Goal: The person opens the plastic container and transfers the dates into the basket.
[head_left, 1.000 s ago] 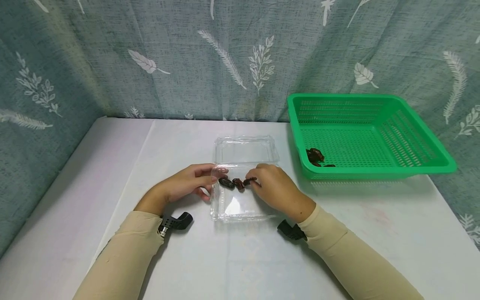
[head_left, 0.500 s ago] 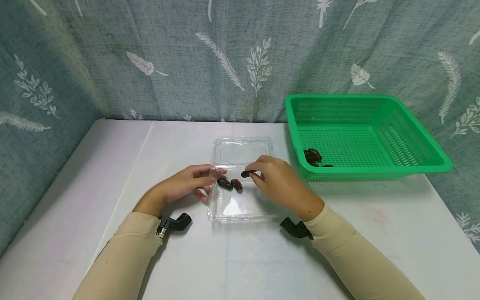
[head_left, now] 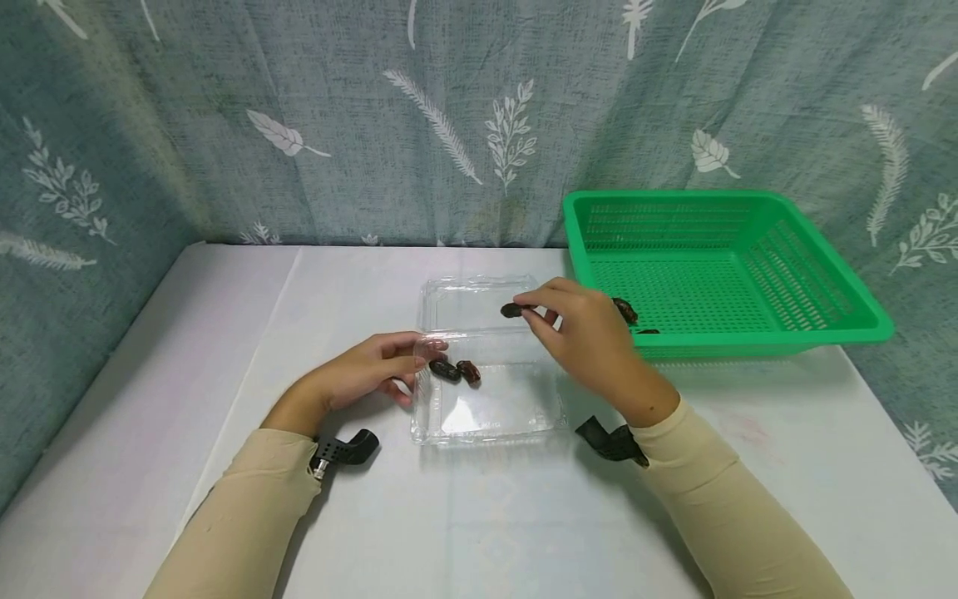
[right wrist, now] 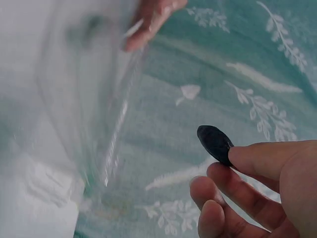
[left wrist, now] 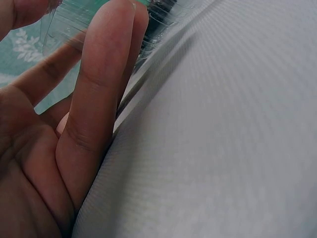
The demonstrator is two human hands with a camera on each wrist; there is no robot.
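Observation:
My right hand (head_left: 587, 333) pinches a dark date (head_left: 513, 310) between thumb and fingers, raised over the hinge side of a clear plastic clamshell container (head_left: 497, 424). In the right wrist view the date (right wrist: 216, 145) sticks out from the fingertips. My left hand (head_left: 367, 370) holds the container's left edge, thumb at the near side and fingers around the wall. Two dates lie inside near that edge: a blackish date (head_left: 445, 370) and a reddish-brown date (head_left: 469, 373). The left wrist view shows the left hand's fingers (left wrist: 101, 74) up against the clear plastic.
A green perforated basket (head_left: 729, 339) stands at the back right, with several dates (head_left: 624, 311) in its near left corner, partly hidden by my right hand. The container's open lid (head_left: 467, 304) lies toward the back. A patterned curtain (head_left: 337, 125) hangs behind the white table (head_left: 359, 516).
My right hand has lifted the date from beside the other two, moving it up, away and to the right. The left hand stays at the container's edge.

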